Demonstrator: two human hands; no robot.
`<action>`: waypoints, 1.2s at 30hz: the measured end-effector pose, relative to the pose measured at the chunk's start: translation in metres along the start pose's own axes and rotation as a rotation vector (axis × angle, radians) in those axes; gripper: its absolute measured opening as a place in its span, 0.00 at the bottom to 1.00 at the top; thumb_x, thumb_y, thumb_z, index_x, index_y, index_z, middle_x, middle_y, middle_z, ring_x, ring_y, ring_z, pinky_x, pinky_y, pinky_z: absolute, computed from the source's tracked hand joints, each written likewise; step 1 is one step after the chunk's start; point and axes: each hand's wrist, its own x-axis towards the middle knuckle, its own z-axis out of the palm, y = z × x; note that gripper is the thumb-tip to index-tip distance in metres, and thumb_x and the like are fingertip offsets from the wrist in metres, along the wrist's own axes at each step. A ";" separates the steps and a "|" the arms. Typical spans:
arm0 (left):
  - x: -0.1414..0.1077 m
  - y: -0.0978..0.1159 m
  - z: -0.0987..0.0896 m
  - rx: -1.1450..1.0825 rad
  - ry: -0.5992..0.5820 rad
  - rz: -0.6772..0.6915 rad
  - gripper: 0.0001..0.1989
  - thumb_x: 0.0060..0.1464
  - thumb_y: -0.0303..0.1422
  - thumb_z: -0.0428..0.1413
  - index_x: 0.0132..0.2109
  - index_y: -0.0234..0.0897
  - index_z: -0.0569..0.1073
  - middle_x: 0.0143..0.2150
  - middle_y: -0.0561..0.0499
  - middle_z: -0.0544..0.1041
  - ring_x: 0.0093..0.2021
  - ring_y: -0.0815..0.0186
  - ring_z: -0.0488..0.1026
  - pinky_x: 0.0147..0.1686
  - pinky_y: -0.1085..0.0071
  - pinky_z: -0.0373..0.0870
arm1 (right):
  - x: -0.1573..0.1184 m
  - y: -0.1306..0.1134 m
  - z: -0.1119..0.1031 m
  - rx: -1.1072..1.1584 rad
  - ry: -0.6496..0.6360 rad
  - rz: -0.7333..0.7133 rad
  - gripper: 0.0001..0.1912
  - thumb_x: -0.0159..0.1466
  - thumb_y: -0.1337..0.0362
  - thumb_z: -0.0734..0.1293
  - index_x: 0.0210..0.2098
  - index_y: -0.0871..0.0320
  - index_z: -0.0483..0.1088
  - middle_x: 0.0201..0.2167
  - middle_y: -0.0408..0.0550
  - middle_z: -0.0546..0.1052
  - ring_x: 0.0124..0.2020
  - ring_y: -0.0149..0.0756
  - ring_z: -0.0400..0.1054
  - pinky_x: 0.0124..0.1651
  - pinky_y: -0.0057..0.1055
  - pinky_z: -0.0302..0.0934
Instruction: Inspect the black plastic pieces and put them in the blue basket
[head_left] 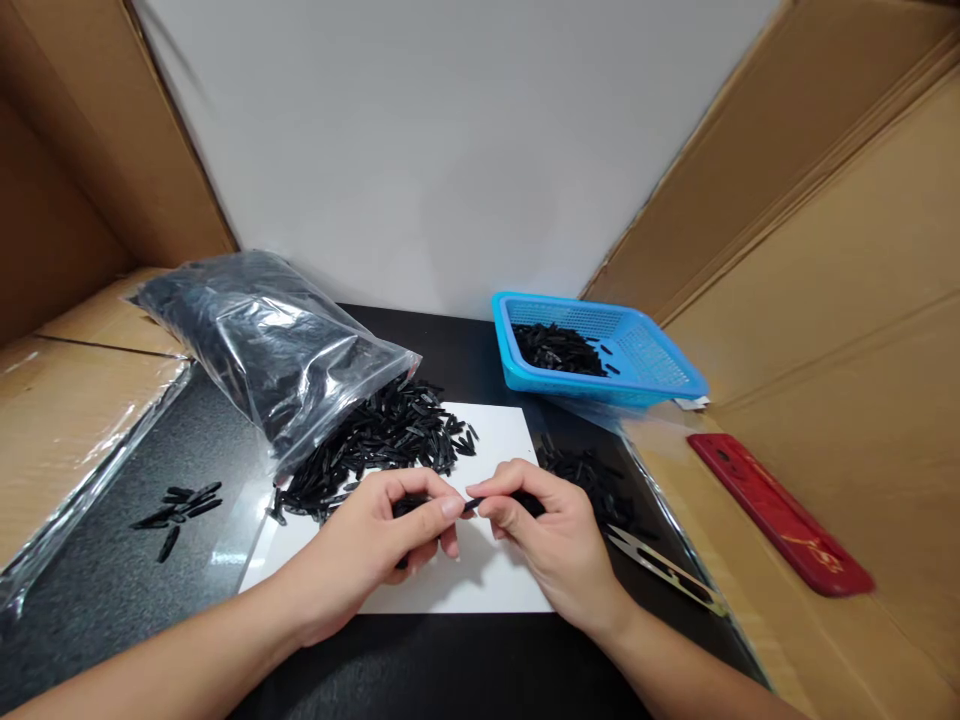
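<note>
My left hand (371, 540) is closed over the white sheet (495, 585), its thumb and forefinger pinching a slim black piece (473, 504). The fingertips of my right hand (562, 525) grip the same piece from the other side. More black bits show inside the curl of both hands, partly hidden by the fingers. Just beyond my left hand, a heap of small, narrow black pieces (382, 430) spreads over the sheet. Beside my right hand lies another pile of dark pieces (592, 485) on the black surface. What exactly the pieces are I cannot make out.
A clear plastic bag (270, 340) full of black pieces leans at the back left. At the back right stands a blue basket (637, 392) with more inside. Several loose pieces (176, 512), a flat metal tool (664, 568), a red case (780, 515) and cardboard walls (840, 240) surround the area.
</note>
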 end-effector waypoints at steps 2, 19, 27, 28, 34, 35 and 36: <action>0.001 -0.002 0.000 0.011 -0.009 0.012 0.15 0.55 0.42 0.60 0.31 0.34 0.72 0.24 0.55 0.72 0.20 0.77 0.54 0.18 0.79 0.45 | -0.002 -0.001 0.001 -0.048 -0.017 -0.034 0.10 0.61 0.58 0.72 0.28 0.57 0.78 0.20 0.41 0.73 0.21 0.28 0.63 0.27 0.25 0.61; 0.001 -0.003 -0.002 0.017 -0.039 0.018 0.14 0.54 0.43 0.61 0.36 0.34 0.78 0.24 0.55 0.73 0.19 0.77 0.53 0.18 0.78 0.45 | 0.000 0.000 -0.001 0.063 -0.027 0.029 0.12 0.62 0.54 0.71 0.30 0.57 0.76 0.21 0.41 0.73 0.20 0.26 0.61 0.25 0.24 0.57; -0.003 0.001 -0.003 0.333 -0.049 0.039 0.19 0.59 0.45 0.53 0.30 0.35 0.73 0.18 0.60 0.59 0.19 0.74 0.52 0.18 0.76 0.46 | -0.001 -0.005 -0.001 -0.160 -0.056 -0.149 0.09 0.66 0.65 0.67 0.29 0.57 0.76 0.22 0.41 0.76 0.23 0.29 0.66 0.28 0.23 0.60; -0.003 0.002 -0.003 0.377 -0.045 0.035 0.19 0.60 0.46 0.52 0.30 0.35 0.72 0.18 0.60 0.58 0.18 0.74 0.52 0.18 0.75 0.46 | -0.001 -0.004 -0.002 -0.179 -0.064 -0.153 0.09 0.66 0.66 0.67 0.29 0.57 0.76 0.22 0.41 0.76 0.23 0.29 0.67 0.28 0.23 0.60; -0.002 0.000 -0.002 0.473 -0.032 0.051 0.17 0.59 0.42 0.51 0.28 0.36 0.70 0.17 0.60 0.56 0.18 0.74 0.50 0.18 0.74 0.43 | -0.004 -0.001 0.001 -0.241 -0.100 -0.162 0.09 0.65 0.70 0.66 0.30 0.58 0.76 0.23 0.41 0.76 0.24 0.28 0.67 0.29 0.22 0.61; -0.002 -0.001 -0.002 0.479 -0.024 0.056 0.16 0.59 0.41 0.51 0.28 0.36 0.70 0.17 0.60 0.56 0.18 0.74 0.50 0.18 0.74 0.43 | -0.004 -0.001 0.001 -0.238 -0.101 -0.160 0.08 0.65 0.69 0.66 0.30 0.58 0.76 0.23 0.41 0.76 0.24 0.28 0.67 0.29 0.22 0.60; -0.002 -0.001 -0.002 0.492 -0.015 0.065 0.16 0.59 0.41 0.51 0.28 0.36 0.70 0.18 0.60 0.58 0.18 0.74 0.51 0.18 0.74 0.43 | -0.005 -0.002 0.002 -0.233 -0.099 -0.158 0.09 0.65 0.69 0.66 0.30 0.58 0.76 0.23 0.41 0.76 0.24 0.28 0.67 0.29 0.22 0.60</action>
